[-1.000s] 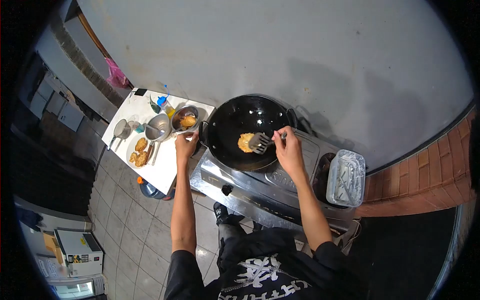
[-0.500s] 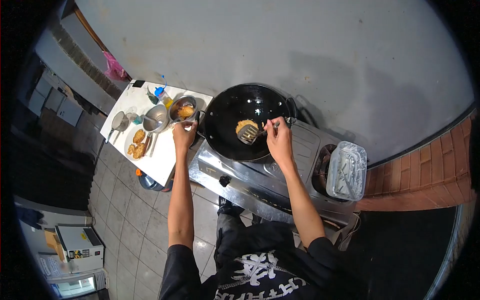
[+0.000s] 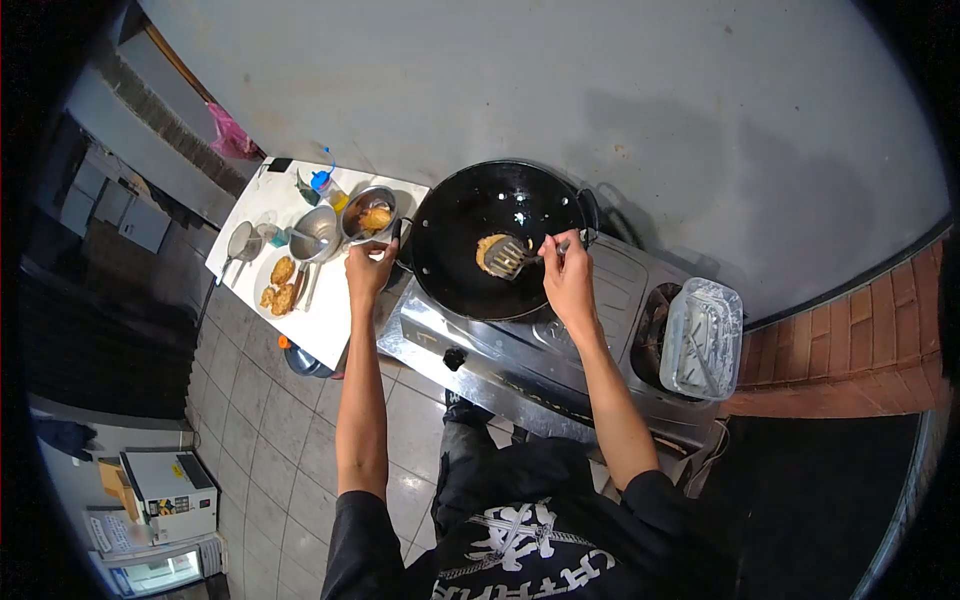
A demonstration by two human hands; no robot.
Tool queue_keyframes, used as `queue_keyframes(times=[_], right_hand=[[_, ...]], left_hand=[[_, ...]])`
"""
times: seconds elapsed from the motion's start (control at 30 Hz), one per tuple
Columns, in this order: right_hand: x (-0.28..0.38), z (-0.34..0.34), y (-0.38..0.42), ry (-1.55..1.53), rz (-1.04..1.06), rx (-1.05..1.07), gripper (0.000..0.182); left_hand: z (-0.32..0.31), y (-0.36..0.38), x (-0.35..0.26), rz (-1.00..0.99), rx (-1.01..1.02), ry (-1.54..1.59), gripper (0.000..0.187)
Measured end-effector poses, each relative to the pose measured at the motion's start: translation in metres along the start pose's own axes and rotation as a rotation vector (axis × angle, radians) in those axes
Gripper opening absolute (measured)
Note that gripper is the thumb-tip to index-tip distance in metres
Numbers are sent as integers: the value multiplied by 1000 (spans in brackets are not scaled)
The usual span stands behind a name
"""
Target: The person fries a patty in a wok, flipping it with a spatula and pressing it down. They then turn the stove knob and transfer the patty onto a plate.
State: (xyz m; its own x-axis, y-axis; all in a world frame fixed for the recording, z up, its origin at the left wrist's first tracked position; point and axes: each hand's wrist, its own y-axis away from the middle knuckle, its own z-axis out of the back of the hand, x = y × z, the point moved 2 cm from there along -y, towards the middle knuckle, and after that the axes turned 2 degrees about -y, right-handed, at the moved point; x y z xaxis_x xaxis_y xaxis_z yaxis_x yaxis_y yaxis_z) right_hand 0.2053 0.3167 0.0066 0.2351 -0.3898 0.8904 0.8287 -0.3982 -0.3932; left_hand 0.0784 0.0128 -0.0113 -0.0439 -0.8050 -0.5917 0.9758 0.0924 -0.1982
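A black wok (image 3: 455, 195) sits on the metal gas stove (image 3: 425, 325). One golden-brown fried piece (image 3: 486, 251) lies in it, partly covered by the blade of a slotted spatula (image 3: 507, 260). My right hand (image 3: 569, 275) is closed round the spatula's handle, above the wok's right side. At the wok's left rim, my left hand (image 3: 368, 270) is closed on the dark handle there; the fingers hide part of it. Left of that hand, a metal bowl (image 3: 354, 234) contains more food pieces. A plate (image 3: 259, 284) carries several browned pieces.
On the white table (image 3: 325, 335) are another metal bowl (image 3: 314, 233), a strainer (image 3: 241, 242) and a blue-capped bottle (image 3: 327, 187). A clear plastic container (image 3: 702, 340) stands at the stove's right end. The grey wall (image 3: 540, 80) rises behind the wok.
The spatula blade has shifted slightly right and up, covering more of the fried piece. My right hand has moved a little right with it. My left hand stays at the wok handle.
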Motion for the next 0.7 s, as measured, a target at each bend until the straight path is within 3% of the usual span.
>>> queue_keyframes(times=[0.1,0.23,0.43,0.53,0.7], right_hand=[[-1,0,5,-2,-44,23,18],[-1,1,9,22,-30,50,17],[1,2,12,-4,-39,36,17],[1,2,12,9,-25,39,17],[-5,-3,3,6,-19,61,16]], left_hand=[[2,2,-3,-35,-36,-1,37],[6,3,-7,80,61,-5,37],[-4,-2,6,-22,0,-15,35],[-1,1,1,57,54,20,34],[-4,-1,5,19,45,-11,33]])
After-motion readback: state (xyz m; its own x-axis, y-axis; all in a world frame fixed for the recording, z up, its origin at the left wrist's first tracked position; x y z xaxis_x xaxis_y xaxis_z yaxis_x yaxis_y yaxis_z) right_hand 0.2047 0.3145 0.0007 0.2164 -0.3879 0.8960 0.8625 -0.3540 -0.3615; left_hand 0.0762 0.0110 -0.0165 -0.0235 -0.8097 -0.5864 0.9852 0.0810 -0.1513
